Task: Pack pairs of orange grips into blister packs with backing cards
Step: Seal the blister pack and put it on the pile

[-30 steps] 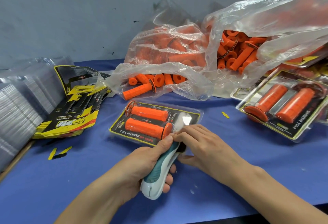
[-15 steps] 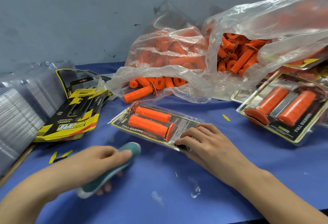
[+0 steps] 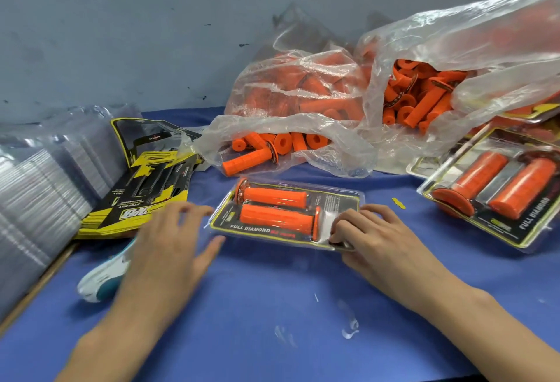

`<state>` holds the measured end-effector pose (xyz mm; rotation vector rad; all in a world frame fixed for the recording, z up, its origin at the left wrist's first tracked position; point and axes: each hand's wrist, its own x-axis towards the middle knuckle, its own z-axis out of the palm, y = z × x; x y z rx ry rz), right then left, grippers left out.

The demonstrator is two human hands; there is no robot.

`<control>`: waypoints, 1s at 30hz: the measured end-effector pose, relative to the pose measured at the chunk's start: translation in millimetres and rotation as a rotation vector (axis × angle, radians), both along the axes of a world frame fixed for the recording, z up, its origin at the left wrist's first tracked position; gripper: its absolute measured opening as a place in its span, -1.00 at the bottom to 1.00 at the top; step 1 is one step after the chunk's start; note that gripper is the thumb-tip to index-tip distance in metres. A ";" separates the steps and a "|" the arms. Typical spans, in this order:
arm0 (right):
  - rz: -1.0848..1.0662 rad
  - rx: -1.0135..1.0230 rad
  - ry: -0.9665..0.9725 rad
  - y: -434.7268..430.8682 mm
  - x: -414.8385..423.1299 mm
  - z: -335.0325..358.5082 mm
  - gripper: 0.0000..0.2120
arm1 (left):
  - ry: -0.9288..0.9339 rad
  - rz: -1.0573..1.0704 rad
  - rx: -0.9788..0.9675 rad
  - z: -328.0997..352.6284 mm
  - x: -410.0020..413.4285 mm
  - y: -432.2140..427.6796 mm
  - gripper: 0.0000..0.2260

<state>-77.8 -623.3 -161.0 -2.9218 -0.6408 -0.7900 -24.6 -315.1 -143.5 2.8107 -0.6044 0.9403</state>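
Right hand (image 3: 374, 231) fingers curl on the blister pack (image 3: 335, 201) end, likely steadying it on the desk (image 3: 266, 296); left hand (image 3: 172, 239), fingers spread wide and empty, hovers beside its other end.

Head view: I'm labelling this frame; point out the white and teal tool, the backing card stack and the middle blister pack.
white and teal tool (image 3: 97, 278), head view, white body.
backing card stack (image 3: 145, 196), head view, top card.
blister pack (image 3: 250, 227), head view, printed front strip.
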 end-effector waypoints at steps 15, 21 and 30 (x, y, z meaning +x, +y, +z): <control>0.037 -0.004 -0.190 31.3 -5.8 0.0 -0.85 | -0.106 -0.366 0.063 -17.0 -13.1 -69.8 -0.87; 0.033 -0.056 -0.144 27.4 -4.6 -4.1 -0.86 | -0.036 -0.496 0.108 -17.4 -8.2 -54.6 -0.92; 0.084 0.013 -0.141 14.7 -4.5 -5.6 -0.87 | 0.552 -0.169 -0.812 -9.0 9.8 -26.2 -0.81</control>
